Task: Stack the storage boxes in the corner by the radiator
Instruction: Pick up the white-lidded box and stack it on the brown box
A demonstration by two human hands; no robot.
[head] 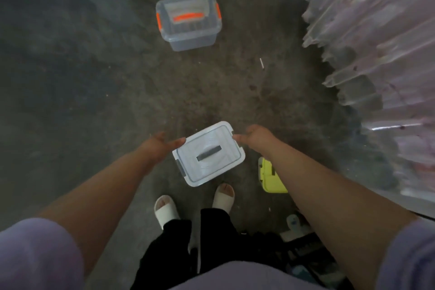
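Observation:
I hold a small white storage box (208, 154) with a grey handle and grey side clips above the floor, just ahead of my feet. My left hand (160, 146) grips its left edge and my right hand (253, 138) grips its far right corner. Farther ahead on the concrete floor stands a larger clear storage box (189, 22) with an orange handle and orange clips, its lid on. No radiator can be made out.
A ribbed translucent plastic sheet (376, 42) runs along the right side. A yellow-green box (271, 175) lies on the floor under my right forearm. Dark clutter (306, 254) sits at the lower right. A small white stick (261, 63) lies on the bare concrete floor (82, 77).

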